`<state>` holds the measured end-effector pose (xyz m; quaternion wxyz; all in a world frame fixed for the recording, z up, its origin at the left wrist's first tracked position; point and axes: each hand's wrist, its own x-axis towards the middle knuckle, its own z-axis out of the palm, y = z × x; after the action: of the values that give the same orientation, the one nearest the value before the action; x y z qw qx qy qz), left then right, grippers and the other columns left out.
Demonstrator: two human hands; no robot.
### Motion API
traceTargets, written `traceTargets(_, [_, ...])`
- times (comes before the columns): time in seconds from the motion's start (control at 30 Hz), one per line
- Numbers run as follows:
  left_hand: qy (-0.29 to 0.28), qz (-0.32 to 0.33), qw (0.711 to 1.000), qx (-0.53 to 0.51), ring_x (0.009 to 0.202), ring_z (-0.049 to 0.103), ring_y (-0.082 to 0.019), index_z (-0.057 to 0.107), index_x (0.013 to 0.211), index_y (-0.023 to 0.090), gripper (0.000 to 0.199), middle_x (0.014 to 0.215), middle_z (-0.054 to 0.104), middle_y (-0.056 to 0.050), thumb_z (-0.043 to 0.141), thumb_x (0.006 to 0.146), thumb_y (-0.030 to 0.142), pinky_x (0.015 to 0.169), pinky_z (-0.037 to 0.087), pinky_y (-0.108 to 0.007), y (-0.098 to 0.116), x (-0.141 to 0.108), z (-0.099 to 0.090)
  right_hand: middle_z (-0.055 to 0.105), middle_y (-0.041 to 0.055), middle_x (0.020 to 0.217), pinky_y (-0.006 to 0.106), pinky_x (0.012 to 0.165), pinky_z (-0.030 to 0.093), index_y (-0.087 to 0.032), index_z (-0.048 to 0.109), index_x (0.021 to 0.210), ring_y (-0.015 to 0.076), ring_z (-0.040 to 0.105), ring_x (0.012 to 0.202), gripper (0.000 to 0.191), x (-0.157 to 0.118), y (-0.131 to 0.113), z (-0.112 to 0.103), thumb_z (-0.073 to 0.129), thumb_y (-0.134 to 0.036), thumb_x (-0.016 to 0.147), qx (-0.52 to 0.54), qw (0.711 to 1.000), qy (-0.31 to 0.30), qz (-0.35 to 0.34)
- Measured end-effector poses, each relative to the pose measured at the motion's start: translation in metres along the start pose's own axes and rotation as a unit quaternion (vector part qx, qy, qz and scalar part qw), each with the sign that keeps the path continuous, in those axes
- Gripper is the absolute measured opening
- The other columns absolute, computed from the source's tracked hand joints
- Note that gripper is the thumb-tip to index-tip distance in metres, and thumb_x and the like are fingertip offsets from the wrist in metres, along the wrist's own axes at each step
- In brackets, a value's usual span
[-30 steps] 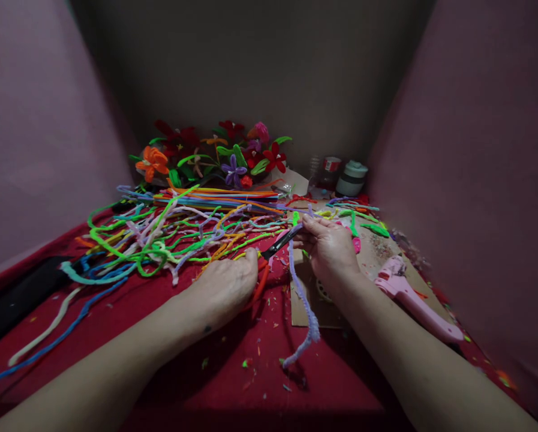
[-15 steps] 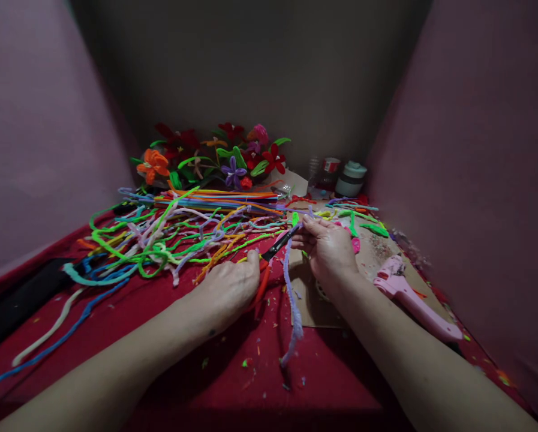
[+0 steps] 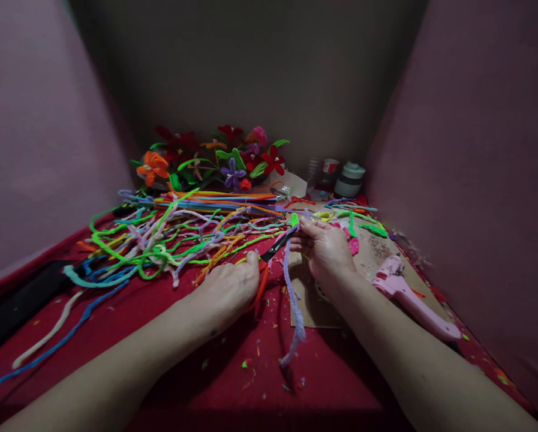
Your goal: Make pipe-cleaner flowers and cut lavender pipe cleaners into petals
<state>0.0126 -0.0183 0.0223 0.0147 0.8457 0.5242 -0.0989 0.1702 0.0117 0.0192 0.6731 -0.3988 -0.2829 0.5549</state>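
Observation:
My left hand [image 3: 235, 279] is closed round the red handles of a pair of scissors [image 3: 275, 247], whose dark blades point up and to the right. The blade tips reach the fingers of my right hand [image 3: 329, 246], at a lilac pipe cleaner [image 3: 288, 273]. Pinched between the right thumb and fingers, this pipe cleaner hangs down in a long curve over the edge of a cardboard sheet [image 3: 302, 315]. Whether the blades are fully closed on it is too small to tell.
Tangled colourful pipe cleaners [image 3: 161, 246] cover the left of the red cloth [image 3: 233, 372]. Behind them stand pipe-cleaner flowers [image 3: 233, 174]. On the right lies a pink glue gun [image 3: 415, 306], with a lidded jar [image 3: 349, 180] at the back. Small scraps are scattered about.
Both hands hold nearly the same pose, with the scissors still at the lilac pipe cleaner. The right hand and the blade tips have shifted very slightly.

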Motion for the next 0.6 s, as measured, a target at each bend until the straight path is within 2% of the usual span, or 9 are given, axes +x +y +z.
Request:
traceTargets(0.17, [0.0,0.006,1.0,-0.011,0.071,0.062,-0.033,0.039,0.106,0.011,0.03,0.078,0.065,-0.017,0.023,0.081,0.015,0.055,0.041,-0.038,-0.0042,0.002,0.0002,0.056,-0.0001,0.044,0.02,0.035,0.047,-0.013,0.049,0.058,0.011,0.055,0.035,0.019,0.0016,-0.0016,-0.0008,0.053,-0.012,0.076,-0.011,1.0,-0.012,0.02])
traceTargets(0.37, [0.01,0.005,0.999,-0.036,0.074,0.063,-0.031,0.039,0.106,0.013,0.029,0.076,0.065,-0.016,0.027,0.081,0.021,0.059,0.041,-0.036,-0.0044,0.0026,0.0054,0.056,0.0006,0.044,0.02,0.035,0.046,-0.012,0.049,0.057,0.0108,0.054,0.035,0.02,0.0012,-0.0021,-0.0002,0.053,-0.011,0.077,0.003,1.0,-0.008,0.024])
traceTargets(0.6, [0.008,-0.008,0.999,-0.04,0.075,0.063,-0.03,0.039,0.107,0.013,0.031,0.077,0.066,-0.016,0.03,0.078,0.017,0.059,0.04,-0.035,-0.0032,0.0022,0.0054,0.057,0.0011,0.044,0.02,0.035,0.047,-0.012,0.05,0.058,0.0108,0.054,0.035,0.02,0.0002,-0.0014,0.0003,0.051,-0.009,0.077,0.008,1.0,-0.004,0.027])
